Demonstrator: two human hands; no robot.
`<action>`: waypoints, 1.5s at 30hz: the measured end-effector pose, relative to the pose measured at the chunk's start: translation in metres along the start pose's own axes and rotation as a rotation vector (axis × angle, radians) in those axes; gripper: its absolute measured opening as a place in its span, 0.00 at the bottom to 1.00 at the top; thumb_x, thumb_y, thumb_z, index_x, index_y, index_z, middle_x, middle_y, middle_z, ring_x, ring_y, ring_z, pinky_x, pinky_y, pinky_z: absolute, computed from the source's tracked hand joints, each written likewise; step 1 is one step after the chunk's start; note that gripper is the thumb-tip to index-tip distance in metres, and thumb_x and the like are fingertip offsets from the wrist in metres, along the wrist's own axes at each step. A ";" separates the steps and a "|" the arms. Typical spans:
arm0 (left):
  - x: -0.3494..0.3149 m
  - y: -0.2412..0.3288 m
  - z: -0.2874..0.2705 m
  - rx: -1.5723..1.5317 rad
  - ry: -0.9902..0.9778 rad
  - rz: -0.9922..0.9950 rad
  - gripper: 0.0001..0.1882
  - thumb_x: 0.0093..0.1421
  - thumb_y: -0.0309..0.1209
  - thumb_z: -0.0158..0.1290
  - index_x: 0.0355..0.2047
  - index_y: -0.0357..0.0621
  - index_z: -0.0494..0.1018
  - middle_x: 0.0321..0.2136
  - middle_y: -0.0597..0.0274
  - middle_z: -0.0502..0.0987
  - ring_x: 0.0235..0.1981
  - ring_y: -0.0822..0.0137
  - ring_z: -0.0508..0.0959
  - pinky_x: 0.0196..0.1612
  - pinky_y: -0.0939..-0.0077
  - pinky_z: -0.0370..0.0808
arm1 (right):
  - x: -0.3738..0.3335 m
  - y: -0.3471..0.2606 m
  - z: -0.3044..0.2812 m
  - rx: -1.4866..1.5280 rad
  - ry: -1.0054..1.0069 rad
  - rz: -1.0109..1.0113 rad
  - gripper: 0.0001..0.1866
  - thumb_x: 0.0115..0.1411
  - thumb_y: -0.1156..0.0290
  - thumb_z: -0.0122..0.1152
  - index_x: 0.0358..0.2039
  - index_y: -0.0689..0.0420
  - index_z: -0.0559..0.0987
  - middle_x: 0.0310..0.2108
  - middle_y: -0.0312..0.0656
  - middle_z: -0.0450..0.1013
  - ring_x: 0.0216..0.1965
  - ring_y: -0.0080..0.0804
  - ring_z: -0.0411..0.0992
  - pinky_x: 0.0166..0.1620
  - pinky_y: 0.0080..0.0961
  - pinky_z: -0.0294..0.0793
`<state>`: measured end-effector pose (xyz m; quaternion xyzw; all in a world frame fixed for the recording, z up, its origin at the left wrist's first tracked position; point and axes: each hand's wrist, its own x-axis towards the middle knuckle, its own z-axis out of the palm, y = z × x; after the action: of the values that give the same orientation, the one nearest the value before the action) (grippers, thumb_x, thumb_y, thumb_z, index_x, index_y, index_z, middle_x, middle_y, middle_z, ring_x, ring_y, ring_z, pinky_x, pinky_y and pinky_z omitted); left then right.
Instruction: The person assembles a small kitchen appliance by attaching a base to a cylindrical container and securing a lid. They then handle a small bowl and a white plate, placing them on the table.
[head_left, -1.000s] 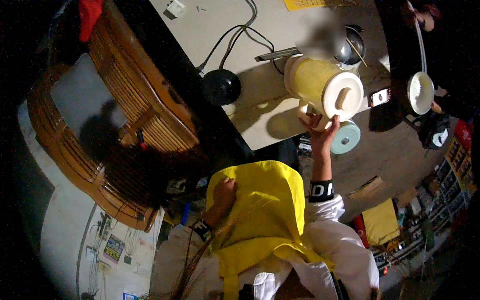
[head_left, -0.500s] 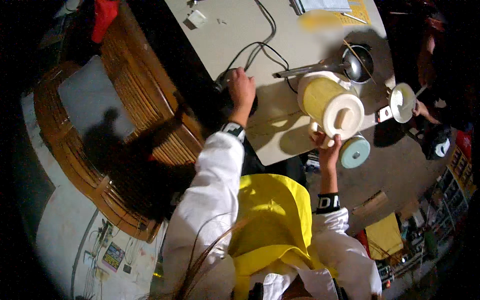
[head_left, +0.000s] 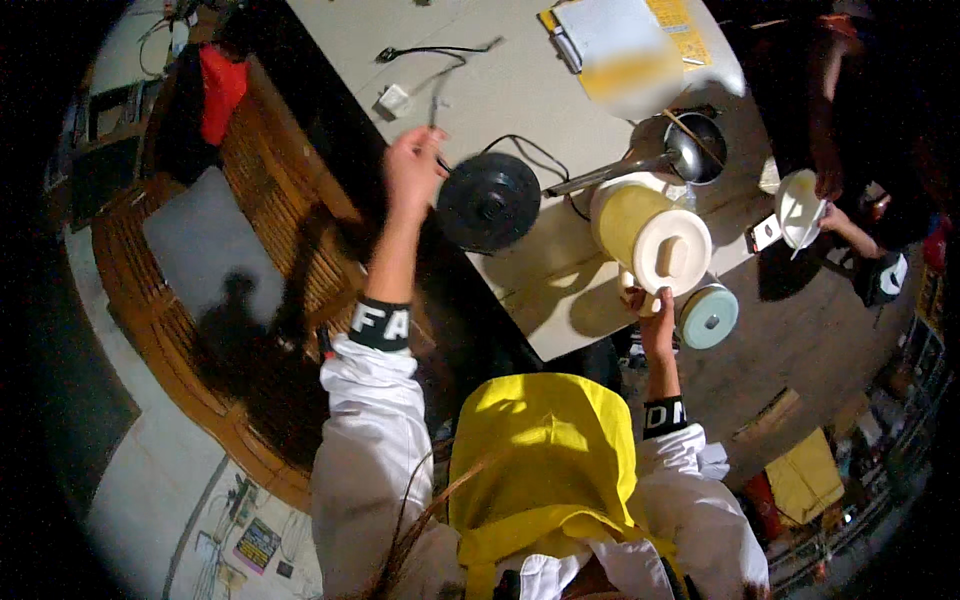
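Note:
My right hand point(head_left: 655, 318) is closed around the handle of a yellowish jug point(head_left: 625, 225) with a round cream lid point(head_left: 673, 252). The jug is at the table's right side. My left hand point(head_left: 412, 170) pinches a thin dark power cord point(head_left: 436, 108), which runs up the table past its fingertips. Just right of that hand is a round black base point(head_left: 490, 202), at the table's left edge. Behind the jug, a long-handled metal ladle point(head_left: 682, 158) rests in a dark bowl point(head_left: 702, 140), with a thin stick across it.
A container with a pale teal lid point(head_left: 708, 316) stands beside the jug. Farther up the table point(head_left: 350, 40) lie a white adapter point(head_left: 394, 101) and a clipboard point(head_left: 615, 35). At right, another person's hands hold a white bowl point(head_left: 800, 208). A wooden bench point(head_left: 290, 200) is on the left.
My left hand has moved left off the black base, which now shows fully, and has the cord in its fingers. My right hand keeps the jug's handle. The other person's second hand now reaches the bowl.

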<state>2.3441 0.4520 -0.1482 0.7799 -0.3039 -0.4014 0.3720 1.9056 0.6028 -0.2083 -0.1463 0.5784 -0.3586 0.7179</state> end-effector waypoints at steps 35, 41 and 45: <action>0.025 -0.059 0.219 0.694 -0.466 0.920 0.05 0.51 0.28 0.53 0.30 0.44 0.72 0.30 0.57 0.75 0.38 0.54 0.75 0.43 0.56 0.70 | -0.011 -0.013 0.045 -0.170 0.184 -0.131 0.29 0.66 0.48 0.40 0.31 0.63 0.77 0.28 0.42 0.76 0.31 0.31 0.73 0.41 0.29 0.70; 0.089 -0.049 0.220 0.797 -0.347 0.945 0.11 0.54 0.26 0.52 0.38 0.44 0.73 0.37 0.57 0.76 0.43 0.54 0.73 0.49 0.58 0.69 | -0.013 -0.020 0.054 -0.203 0.207 -0.129 0.31 0.65 0.46 0.41 0.31 0.64 0.78 0.27 0.41 0.75 0.31 0.28 0.71 0.40 0.26 0.68; 0.082 -0.064 0.223 0.734 -0.260 0.981 0.14 0.53 0.27 0.52 0.42 0.44 0.72 0.43 0.54 0.73 0.49 0.54 0.71 0.53 0.58 0.68 | -0.010 -0.008 0.032 -0.276 0.123 -0.113 0.32 0.63 0.42 0.41 0.38 0.63 0.75 0.31 0.43 0.74 0.32 0.30 0.71 0.38 0.27 0.68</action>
<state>2.2058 0.3482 -0.3235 0.5712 -0.7874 -0.1450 0.1810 1.9323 0.5968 -0.1867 -0.2536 0.6561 -0.3236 0.6329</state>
